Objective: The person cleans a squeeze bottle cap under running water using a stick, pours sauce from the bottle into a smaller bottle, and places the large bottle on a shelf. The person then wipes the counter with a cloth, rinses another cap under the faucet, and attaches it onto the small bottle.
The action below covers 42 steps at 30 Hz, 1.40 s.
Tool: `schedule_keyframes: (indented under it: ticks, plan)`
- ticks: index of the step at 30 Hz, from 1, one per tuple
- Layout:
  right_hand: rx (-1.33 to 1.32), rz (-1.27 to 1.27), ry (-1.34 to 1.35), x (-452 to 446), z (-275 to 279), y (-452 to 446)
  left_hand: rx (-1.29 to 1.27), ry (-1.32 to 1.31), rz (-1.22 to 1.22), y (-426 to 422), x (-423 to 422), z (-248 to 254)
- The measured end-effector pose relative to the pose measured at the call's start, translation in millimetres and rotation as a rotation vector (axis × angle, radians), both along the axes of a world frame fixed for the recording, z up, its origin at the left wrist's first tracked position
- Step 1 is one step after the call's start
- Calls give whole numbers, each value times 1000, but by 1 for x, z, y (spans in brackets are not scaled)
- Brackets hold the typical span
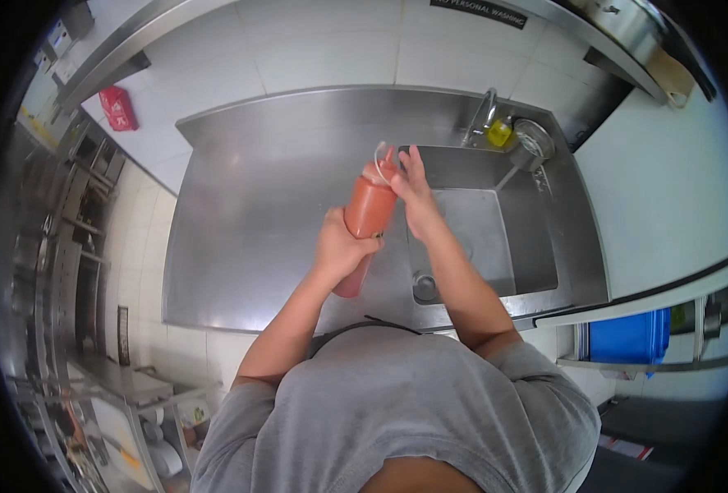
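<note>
A clear squeeze bottle (369, 207) full of orange-pink sauce is held at a tilt over the steel counter, its nozzle pointing away from me. My left hand (343, 245) is wrapped round the lower middle of its body. At the top, the bottle has a screw cap with a nozzle and a pale looped strap (378, 161). My right hand (414, 189) is beside that cap with fingers stretched out and apart; the thumb side is against or very near the cap, and I cannot tell whether it touches.
To the right is a steel sink (470, 234) with a drain strainer. Behind it stand a tap (489, 107), a yellow soap bottle (500, 131) and a metal pot (533, 141). A red packet (118, 108) lies at back left; a blue bin (629, 335) is under the right-hand counter.
</note>
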State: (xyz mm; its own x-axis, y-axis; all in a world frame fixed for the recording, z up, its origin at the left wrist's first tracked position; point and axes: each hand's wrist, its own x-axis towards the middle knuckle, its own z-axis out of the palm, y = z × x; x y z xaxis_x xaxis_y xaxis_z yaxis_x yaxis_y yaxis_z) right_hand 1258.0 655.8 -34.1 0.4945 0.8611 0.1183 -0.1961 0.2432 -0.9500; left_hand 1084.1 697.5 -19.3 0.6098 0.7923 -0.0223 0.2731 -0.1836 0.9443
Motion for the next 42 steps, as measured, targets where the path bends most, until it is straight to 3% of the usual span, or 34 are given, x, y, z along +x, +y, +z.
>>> schedule_keyframes:
  ticks: [2,4,5,9,12,15,18,21,24,26,27,30,34,35,38,39,42]
  plan:
    - [-127,-52,-48,39,-23,5,-143,-63,80,-1,11,-6]
    - [-229,-134,0,61,-22,6,90,73,149,-9,18,-9]
    - [-140,-89,105,57,-18,2,207,144,182,-9,23,-9]
    - [-157,-31,-138,22,-27,24,238,266,262,-21,52,-13]
    - [100,266,119,48,-42,26,262,289,263,-27,61,-21]
    - [-15,432,225,67,-60,25,245,339,271,-32,62,-32]
    - [-77,394,475,65,-70,17,203,309,314,-37,67,-36]
    - [-43,311,535,63,-72,16,182,310,356,-37,69,-36]
    - [-75,103,286,80,-88,21,184,300,344,-40,68,-31]
    - [-94,55,364,83,-83,14,292,303,328,-43,71,-14]
    - [-104,39,396,85,-72,12,291,304,332,-40,76,-9]
    - [8,67,114,60,-39,5,247,311,323,-46,79,-8]
    - [-182,-124,-21,95,-85,22,286,281,285,-52,78,-2]
    - [-253,-144,70,104,-91,19,314,280,289,-52,77,1]
    - [49,55,164,73,-40,-6,271,331,317,-48,80,-7]
    - [18,56,49,70,-35,-6,245,325,289,-50,82,-3]
    - [-175,-61,73,92,-59,8,87,298,291,-49,79,-8]
